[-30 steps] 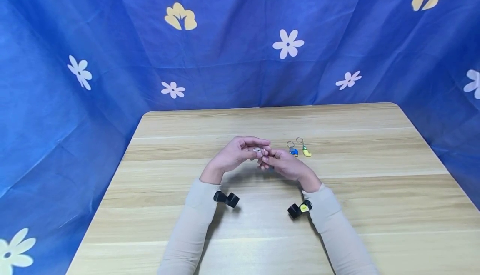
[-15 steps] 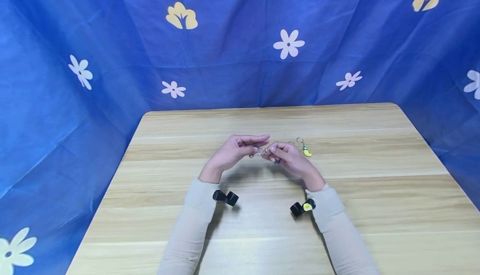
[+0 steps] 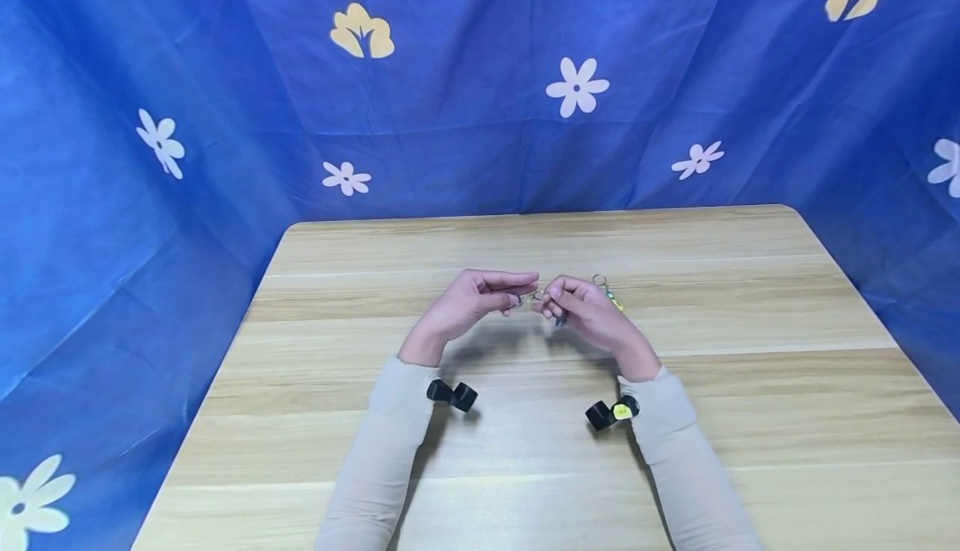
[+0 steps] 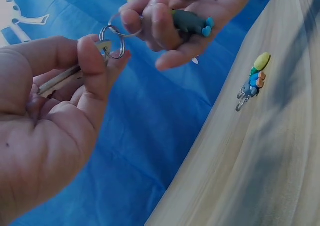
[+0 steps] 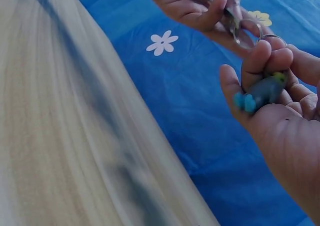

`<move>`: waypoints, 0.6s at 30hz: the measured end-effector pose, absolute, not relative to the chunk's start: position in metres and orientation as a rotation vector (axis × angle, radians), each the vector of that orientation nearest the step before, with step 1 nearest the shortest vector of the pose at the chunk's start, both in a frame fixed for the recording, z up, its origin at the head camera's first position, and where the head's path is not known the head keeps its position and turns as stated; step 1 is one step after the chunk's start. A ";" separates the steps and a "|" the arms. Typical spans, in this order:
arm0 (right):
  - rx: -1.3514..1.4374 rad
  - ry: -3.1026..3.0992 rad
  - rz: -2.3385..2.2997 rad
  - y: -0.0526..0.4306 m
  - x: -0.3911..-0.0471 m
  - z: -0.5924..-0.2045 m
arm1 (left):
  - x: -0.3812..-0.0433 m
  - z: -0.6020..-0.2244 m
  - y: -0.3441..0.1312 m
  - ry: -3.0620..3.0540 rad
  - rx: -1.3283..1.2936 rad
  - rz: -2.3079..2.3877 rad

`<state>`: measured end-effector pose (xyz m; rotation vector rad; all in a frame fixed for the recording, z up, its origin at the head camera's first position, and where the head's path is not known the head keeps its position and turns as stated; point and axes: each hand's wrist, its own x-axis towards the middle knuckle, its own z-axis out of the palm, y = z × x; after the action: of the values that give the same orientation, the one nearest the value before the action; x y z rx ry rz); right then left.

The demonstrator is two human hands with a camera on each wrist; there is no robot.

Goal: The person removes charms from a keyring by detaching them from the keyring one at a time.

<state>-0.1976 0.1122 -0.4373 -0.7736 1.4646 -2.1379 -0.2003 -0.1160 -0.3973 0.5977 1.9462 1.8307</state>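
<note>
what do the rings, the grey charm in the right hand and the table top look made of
Rings: polished metal, likely steel; thin silvery loops that glint. Grey charm: rubber or soft plastic, judging by its matte, moulded-looking body. Table top: wood or laminate, satin; pale grain and soft sheen show.

From above, the head camera looks forward and down across the desk (image 3: 787, 418), while the left wrist camera (image 3: 464, 398) and right wrist camera (image 3: 598, 416), much nearer, face inward, sharing the grey figure (image 5: 267, 92).
</note>
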 end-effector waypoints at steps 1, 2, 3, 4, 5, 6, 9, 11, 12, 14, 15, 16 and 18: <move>-0.770 1.462 -2.140 0.112 -0.197 -0.436 | -0.201 -0.398 -0.116 1.952 0.594 1.826; -0.768 1.458 -2.142 0.113 -0.197 -0.435 | -0.201 -0.399 -0.115 1.952 0.587 1.824; -0.768 1.451 -2.146 0.113 -0.197 -0.434 | -0.202 -0.400 -0.115 1.949 0.575 1.827; -0.774 1.443 -2.148 0.113 -0.197 -0.434 | -0.202 -0.401 -0.115 1.934 0.565 1.833; -0.775 1.442 -2.149 0.113 -0.197 -0.433 | -0.203 -0.401 -0.115 1.919 0.557 1.840; -0.779 1.440 -2.149 0.113 -0.196 -0.432 | -0.203 -0.402 -0.114 1.909 0.546 1.843; -0.784 1.436 -2.146 0.113 -0.196 -0.431 | -0.203 -0.403 -0.113 1.882 0.500 1.843; -0.775 1.450 -2.138 0.114 -0.196 -0.431 | -0.202 -0.403 -0.112 1.887 0.477 1.825; -0.775 1.452 -2.135 0.114 -0.196 -0.431 | -0.202 -0.403 -0.111 1.887 0.462 1.818; -0.771 1.461 -2.131 0.114 -0.197 -0.431 | -0.202 -0.404 -0.110 1.894 0.441 1.801; -0.768 1.472 -2.129 0.114 -0.197 -0.431 | -0.202 -0.404 -0.110 1.899 0.438 1.792; -0.773 1.484 -2.126 0.115 -0.197 -0.432 | -0.201 -0.404 -0.109 1.905 0.429 1.784; -0.772 1.512 -2.123 0.114 -0.196 -0.432 | -0.201 -0.404 -0.107 1.914 0.419 1.774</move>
<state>-0.1963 0.1144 -0.4316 -0.7724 1.5122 -2.1226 -0.2007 -0.1072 -0.4044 0.4189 1.9137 1.7736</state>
